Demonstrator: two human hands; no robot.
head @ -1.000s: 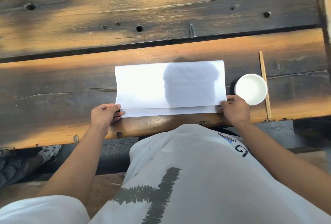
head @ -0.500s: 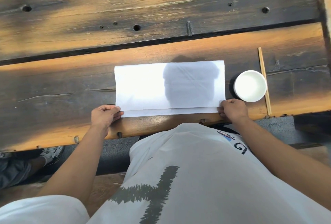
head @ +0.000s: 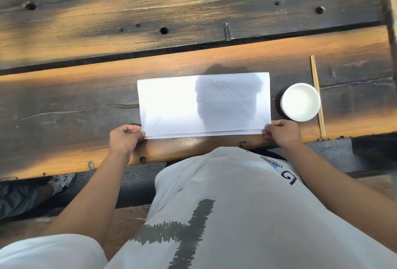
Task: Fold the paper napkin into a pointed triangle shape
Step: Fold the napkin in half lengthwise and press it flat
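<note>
Nearest us, our left hand (head: pixel 124 139) pinches the near-left corner of the white rectangular paper napkin (head: pixel 171 105), and our right hand (head: pixel 283 132) pinches the near-right corner; both are closed on the paper, not released. We judge this paired grip serves to keep the two layers aligned: the upper layer's edge lies just short of the lower one, leaving a narrow strip showing along the near side. The napkin rests flat on the dark, weathered wooden plank table (head: pixel 64 105), close to its near edge, folded into a wide rectangle, so the triangle folds are not yet made. Just right of the napkin stands a small round white bowl (head: pixel 300 102), apart from it, with pale wooden chopsticks (head: pixel 317 94) at its far side.
</note>
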